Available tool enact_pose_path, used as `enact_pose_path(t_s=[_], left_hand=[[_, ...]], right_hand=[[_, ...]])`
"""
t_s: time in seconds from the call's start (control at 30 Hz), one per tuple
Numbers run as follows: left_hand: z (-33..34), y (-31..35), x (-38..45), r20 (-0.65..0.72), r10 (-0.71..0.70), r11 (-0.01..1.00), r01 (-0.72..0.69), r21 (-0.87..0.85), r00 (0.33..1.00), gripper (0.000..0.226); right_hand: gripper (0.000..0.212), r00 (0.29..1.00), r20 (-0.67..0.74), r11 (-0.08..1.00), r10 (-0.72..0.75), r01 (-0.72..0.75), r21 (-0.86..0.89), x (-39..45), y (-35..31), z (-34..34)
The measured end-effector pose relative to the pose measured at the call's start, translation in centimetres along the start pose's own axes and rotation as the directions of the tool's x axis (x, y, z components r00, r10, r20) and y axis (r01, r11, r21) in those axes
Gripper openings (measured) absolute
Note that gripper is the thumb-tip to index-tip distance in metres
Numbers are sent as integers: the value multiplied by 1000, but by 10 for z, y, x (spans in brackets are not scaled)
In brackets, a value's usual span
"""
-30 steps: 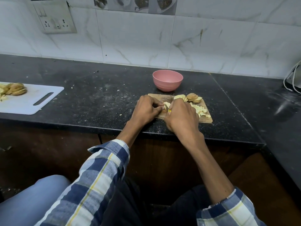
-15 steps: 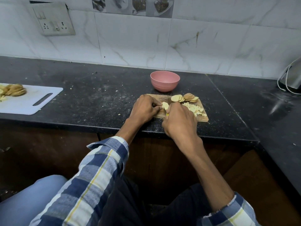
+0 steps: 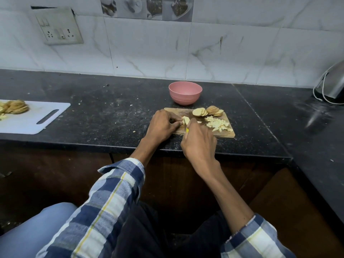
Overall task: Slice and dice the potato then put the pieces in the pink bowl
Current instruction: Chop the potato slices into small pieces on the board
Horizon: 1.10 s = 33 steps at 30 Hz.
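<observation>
Two hands work over the board (image 3: 226, 134), a small rectangular wooden one lying flat on the black speckled stone counter (image 3: 104, 116). No brand, label or writing can be read anywhere; the printed tiles high on the marble-veined wall (image 3: 232, 53) show only grey food pictures.

My left hand (image 3: 163, 125) has its fingers curled, pinching a pale, cut potato piece (image 3: 185, 120) on the board's left part. My right hand (image 3: 200, 144) is curled round a knife (image 3: 187, 129), of which only a sliver of yellow shows by my thumb; the blade is hidden. It sits at the board's near edge, touching the potato piece.

On the board's far right corner lie round slices (image 3: 207, 111), tan-skinned and fanned in two overlapping rows. Nearer on the right side is a loose heap of small pale dice (image 3: 218, 124).

Just behind the board stands the pink bowl (image 3: 185, 93), round, matte, faintly ribbed low on its wall; I cannot tell what is inside.

Well left of the board lies a white plastic board (image 3: 33, 118) with a slot handle, carrying more tan slices at its far left end. A pale switch plate (image 3: 59, 27) hangs on the wall far left of the board. My sleeves are blue-and-white plaid with thin yellow lines.
</observation>
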<state>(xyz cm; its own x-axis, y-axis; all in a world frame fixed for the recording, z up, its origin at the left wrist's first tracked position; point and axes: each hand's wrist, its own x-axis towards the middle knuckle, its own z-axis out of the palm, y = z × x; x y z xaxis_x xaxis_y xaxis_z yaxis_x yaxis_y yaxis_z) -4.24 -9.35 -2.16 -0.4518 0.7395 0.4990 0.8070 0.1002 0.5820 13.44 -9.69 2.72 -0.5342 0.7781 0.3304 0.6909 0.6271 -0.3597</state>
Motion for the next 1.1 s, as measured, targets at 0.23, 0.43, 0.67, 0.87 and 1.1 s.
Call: enact_pose_path(t_s=[0.23, 0.43, 0.67, 0.87, 1.1], left_hand=[[-1, 0, -1, 2, -3, 1000, 3, 20, 1000, 15], [-3, 3, 4, 45, -13, 996, 9, 84, 999, 15], [-10, 11, 21, 239, 53, 992, -78, 97, 970, 48], [-7, 10, 35, 442, 129, 983, -174, 63, 887, 59], [-10, 12, 38, 452, 171, 977, -209, 33, 875, 47]], right_hand=[[34, 1000, -22, 1000, -3, 3, 22, 27, 0, 8], [21, 995, -94, 995, 14, -4, 102, 47, 26, -1], [18, 999, 40, 995, -21, 17, 102, 75, 68, -11], [26, 999, 31, 999, -28, 27, 20, 86, 63, 0], [21, 1000, -24, 1000, -14, 13, -24, 94, 66, 19]])
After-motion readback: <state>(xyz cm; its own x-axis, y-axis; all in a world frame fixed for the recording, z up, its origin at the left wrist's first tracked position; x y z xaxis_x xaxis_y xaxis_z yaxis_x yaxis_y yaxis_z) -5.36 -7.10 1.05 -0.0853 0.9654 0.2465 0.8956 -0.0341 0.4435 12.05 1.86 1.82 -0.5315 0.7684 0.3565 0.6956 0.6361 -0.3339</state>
